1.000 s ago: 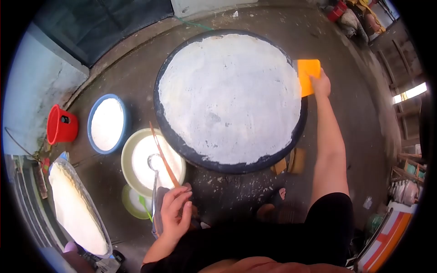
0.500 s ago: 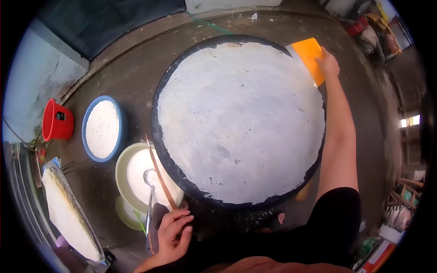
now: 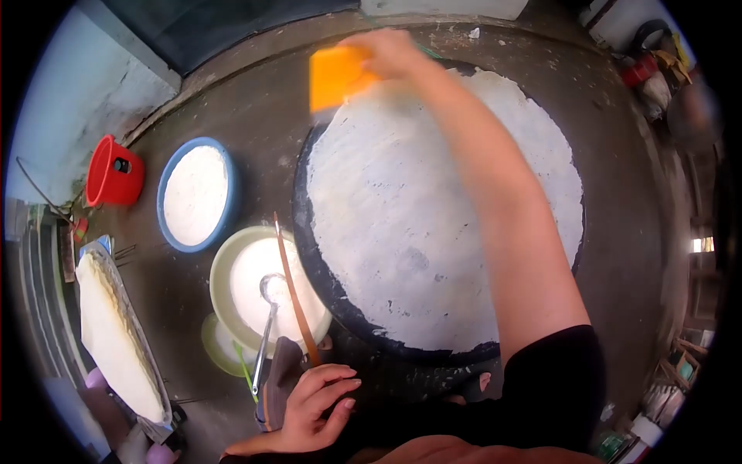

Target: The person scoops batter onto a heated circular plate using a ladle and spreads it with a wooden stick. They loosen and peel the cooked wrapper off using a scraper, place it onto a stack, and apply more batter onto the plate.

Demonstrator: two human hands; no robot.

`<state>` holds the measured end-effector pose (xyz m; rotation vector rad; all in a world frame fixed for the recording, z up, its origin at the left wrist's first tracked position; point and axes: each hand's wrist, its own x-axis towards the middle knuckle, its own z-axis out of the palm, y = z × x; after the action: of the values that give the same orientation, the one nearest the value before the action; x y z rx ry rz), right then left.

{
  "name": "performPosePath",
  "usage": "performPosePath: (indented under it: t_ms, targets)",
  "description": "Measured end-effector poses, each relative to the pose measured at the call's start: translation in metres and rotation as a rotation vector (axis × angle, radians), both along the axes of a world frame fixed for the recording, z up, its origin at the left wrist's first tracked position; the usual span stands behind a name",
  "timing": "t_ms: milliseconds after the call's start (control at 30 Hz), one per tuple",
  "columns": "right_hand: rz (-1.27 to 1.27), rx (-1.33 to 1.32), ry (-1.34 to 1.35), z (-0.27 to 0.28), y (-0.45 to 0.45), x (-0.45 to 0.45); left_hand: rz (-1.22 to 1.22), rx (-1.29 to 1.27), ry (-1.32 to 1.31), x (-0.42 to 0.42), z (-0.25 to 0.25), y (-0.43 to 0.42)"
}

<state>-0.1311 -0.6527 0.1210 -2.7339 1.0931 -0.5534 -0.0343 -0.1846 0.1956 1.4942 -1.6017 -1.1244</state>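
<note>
Left hand (image 3: 317, 410) comes first, close to the body, with its fingers loosely bent and its thumb apart. It looks like it holds nothing. A thin wooden stick (image 3: 294, 290) ends just by it, but I cannot tell if they touch. A bump there could knock the stick, or the shiny metal ladle (image 3: 264, 352), and spill some white stuff. Both lie across the pale round bowl (image 3: 219, 290), which holds something white and smooth. A soft grey cloth (image 3: 284, 367) is bunched up beside the hand.

Farther on is the big round pan (image 3: 328, 286), flat and dark, with a thin white layer (image 3: 386, 209) over most of it. The layer looks pasty, with little holes and a bumpy edge. The right arm (image 3: 502, 193) reaches over it, so if the arm dips too low, it could smear the white or get burned if the pan is hot.

Farthest out, the right hand (image 3: 390, 54) is closed tight on a flat orange scraper (image 3: 334, 77), at the far left edge of the pan. Both look blurry, so I cannot tell if the blade touches. Pressing too hard could rip the layer, and going too wide could drop white bits on the floor (image 3: 255, 108).
</note>
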Motion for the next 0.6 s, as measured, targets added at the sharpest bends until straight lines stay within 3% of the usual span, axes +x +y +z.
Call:
performPosePath:
  t_ms: [200,267,333,400,433,500,600]
  targets:
    - [0.705,0.093,0.162,0.021,0.179,0.082,-0.007,-0.027,0.018,0.005,0.013,0.021]
    - [0.753,0.294,0.438,0.036,0.268,0.067,-0.011,-0.026,0.002,0.007,0.019,0.032]
    - [0.984,0.216,0.504,0.022,0.348,0.032,-0.010,-0.057,-0.011,0.012,0.021,0.044]
    - [1.125,0.291,0.343,0.026,0.408,-0.021,0.013,-0.083,0.006,0.014,0.024,0.057]
    - [1.146,0.316,0.597,0.036,0.430,-0.035,0.042,-0.106,0.027,0.015,0.026,0.062]
    - [1.016,0.394,0.724,0.032,0.455,-0.061,0.028,-0.124,0.000,0.016,0.030,0.075]
    - [0.444,0.492,0.342,0.059,0.454,-0.110,0.032,-0.149,-0.045,0.015,0.031,0.090]
